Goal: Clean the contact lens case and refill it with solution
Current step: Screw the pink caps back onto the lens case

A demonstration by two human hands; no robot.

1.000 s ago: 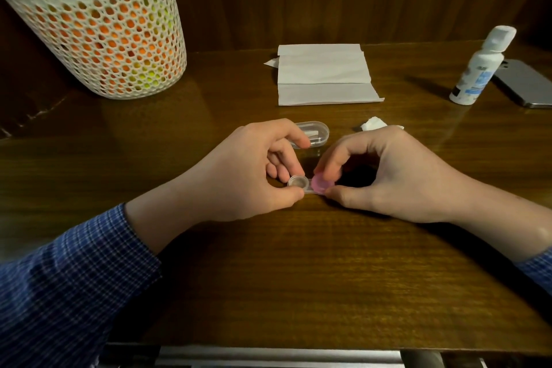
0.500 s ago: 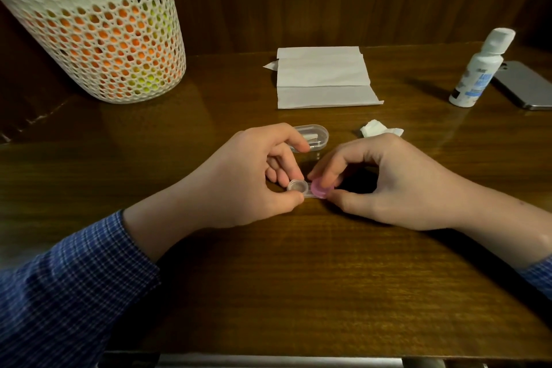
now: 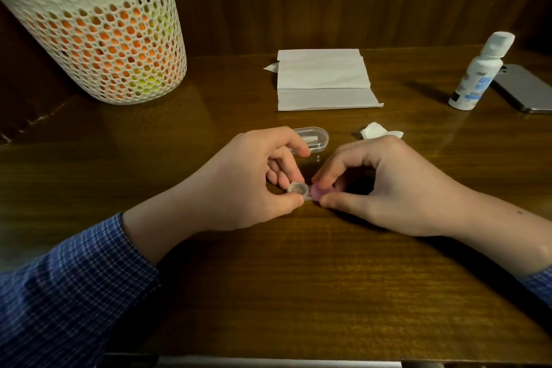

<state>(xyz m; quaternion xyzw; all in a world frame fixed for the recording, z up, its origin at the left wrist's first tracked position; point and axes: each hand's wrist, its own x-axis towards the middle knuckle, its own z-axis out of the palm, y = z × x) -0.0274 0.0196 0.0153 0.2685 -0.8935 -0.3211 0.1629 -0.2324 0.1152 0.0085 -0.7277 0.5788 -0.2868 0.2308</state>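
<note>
I take the contact lens case [image 3: 301, 190] on the table [image 3: 268, 293] as my landmark. My left hand [image 3: 239, 185] lies to its left, my right hand [image 3: 385, 188] to its right. Just behind it sits the small container [image 3: 313, 140]; behind that, the folded paper [image 3: 324, 81]. Right-behind lies a crumpled tissue [image 3: 376, 131]; farther right-behind, the solution bottle [image 3: 478, 75], and the phone [image 3: 525, 88] beside it. Far left-behind stands the basket [image 3: 98, 36].

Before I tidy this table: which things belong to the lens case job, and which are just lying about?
Job: contact lens case, pink cap, solution bottle, folded paper towel, crumpled tissue.

Lying about: mesh basket, phone, clear oval box.
</note>
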